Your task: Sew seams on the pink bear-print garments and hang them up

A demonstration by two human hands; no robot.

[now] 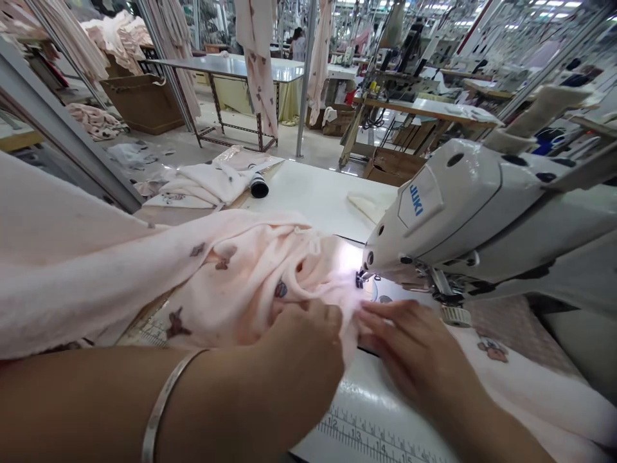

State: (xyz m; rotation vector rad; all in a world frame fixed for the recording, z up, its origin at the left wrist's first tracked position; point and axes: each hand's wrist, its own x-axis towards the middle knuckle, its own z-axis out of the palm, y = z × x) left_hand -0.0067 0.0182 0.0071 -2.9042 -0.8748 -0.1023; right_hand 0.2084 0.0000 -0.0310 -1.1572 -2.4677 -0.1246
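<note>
Pale pink fleece fabric [250,276] printed with small brown figures lies bunched across the table, its right edge at the presser foot [360,279] of a white sewing machine [448,206]. My left hand [303,341], with a silver bangle on the wrist, is closed on the fabric just left of the foot. In front of the needle area, my right hand [409,341] lies with its fingers stretched out, the fingertips on the fabric's edge. The machine's lamp lights the cloth brightly at the foot. My left fingertips are partly hidden in the folds.
A printed ruler [366,444] runs along the table's front edge. Behind the fabric are a dark striped cylinder [259,185], a folded white cloth stack [202,183] and a cream scrap [371,207]. More pink cloth [530,379] drapes at right. A metal post [62,122] rises at left.
</note>
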